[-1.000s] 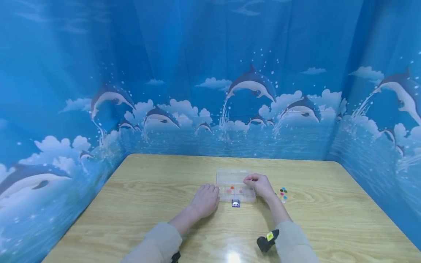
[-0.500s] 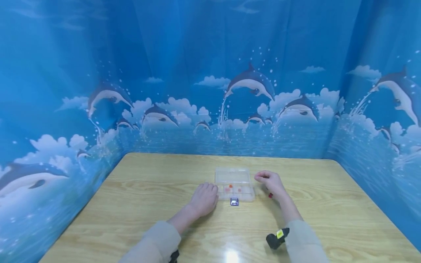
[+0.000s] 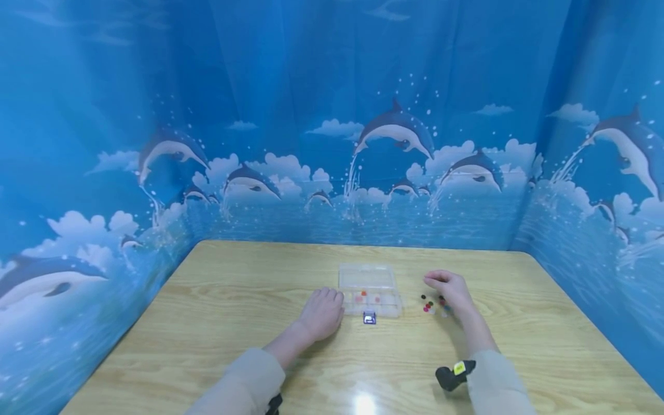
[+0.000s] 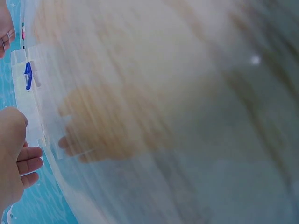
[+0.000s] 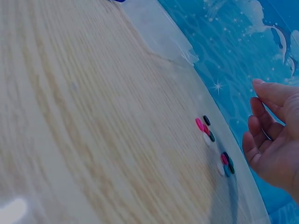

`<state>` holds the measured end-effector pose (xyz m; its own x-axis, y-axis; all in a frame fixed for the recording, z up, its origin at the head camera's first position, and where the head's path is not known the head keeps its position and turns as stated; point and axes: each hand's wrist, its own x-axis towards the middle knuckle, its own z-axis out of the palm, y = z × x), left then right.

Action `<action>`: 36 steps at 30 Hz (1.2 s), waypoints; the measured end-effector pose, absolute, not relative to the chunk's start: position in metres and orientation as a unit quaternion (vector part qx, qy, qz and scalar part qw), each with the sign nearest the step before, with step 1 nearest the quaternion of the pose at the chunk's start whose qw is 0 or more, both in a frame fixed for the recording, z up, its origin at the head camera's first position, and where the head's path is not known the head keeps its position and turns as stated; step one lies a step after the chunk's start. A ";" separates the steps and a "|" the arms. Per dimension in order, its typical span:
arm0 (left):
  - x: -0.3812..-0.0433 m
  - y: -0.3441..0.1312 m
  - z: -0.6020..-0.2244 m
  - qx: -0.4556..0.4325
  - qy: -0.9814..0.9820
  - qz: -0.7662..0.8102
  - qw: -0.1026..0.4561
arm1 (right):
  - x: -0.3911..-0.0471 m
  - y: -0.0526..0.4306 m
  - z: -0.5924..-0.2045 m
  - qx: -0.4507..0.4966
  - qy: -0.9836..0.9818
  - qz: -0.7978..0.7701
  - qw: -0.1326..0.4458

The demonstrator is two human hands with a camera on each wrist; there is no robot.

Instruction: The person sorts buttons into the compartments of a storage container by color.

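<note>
Backdrop: blue cloth curtain (image 3: 290, 86) printed with leaping dolphins, white clouds and water hung along the far side and both flanks.
Tabletop: pale yellow wood-grain surface (image 3: 249, 288) with rounded far corners; a bright glare patch shone near its front.
Left sleeve: light beige cuff (image 3: 249, 377), a small black device (image 3: 274, 404) partly showing at its edge.
Left hand: bare left hand (image 3: 321, 313) rested at the left end of the box, fingers loosely bent and relaxed.
Box: clear plastic compartment box (image 3: 386, 311) stood near the middle of the table, its clear flat lid (image 3: 366, 278) laid back on the far side.
Inside: two pale pink pieces (image 3: 359, 299) and a small orange piece (image 3: 364, 293) lay in the compartments.
Latch: blue-violet plastic clasp (image 3: 369, 317) sat at the middle of the front edge.
Loose pieces: small rounded coloured pieces (image 5: 206, 129) lay in two groups right of the box; the nearer held black, pink, red, green and white ones, the farther dark, red, blue and white.
Right hand: bare right hand (image 3: 451, 289) hovered over the farther group, empty, fingers loosely curved, thumb near the index fingertip.
Right wrist: black camera (image 3: 446, 378) with a yellow label jutted from the right sleeve (image 3: 500, 383), also light beige.
</note>
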<state>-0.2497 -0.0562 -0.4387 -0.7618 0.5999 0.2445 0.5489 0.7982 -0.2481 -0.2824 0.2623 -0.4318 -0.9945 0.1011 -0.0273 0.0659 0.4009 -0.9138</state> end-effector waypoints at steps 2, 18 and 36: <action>-0.249 -0.056 -0.438 -0.306 -0.936 0.080 0.156 | -0.282 0.267 -0.432 -0.043 -0.840 0.540 0.021; -0.249 -0.055 -0.438 -0.301 -0.941 0.074 0.133 | -0.273 0.281 -0.442 -0.029 -0.875 0.483 -0.006; -0.250 -0.054 -0.438 -0.296 -0.943 0.076 0.132 | -0.268 0.284 -0.449 0.049 -0.900 0.430 -0.050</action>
<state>-0.2500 -0.0544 -0.4385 -0.7902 0.5781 0.2033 0.5384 0.8134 -0.2203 -0.2684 0.2842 -0.4492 -0.9902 -0.1315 -0.0474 -0.0457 0.6251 -0.7792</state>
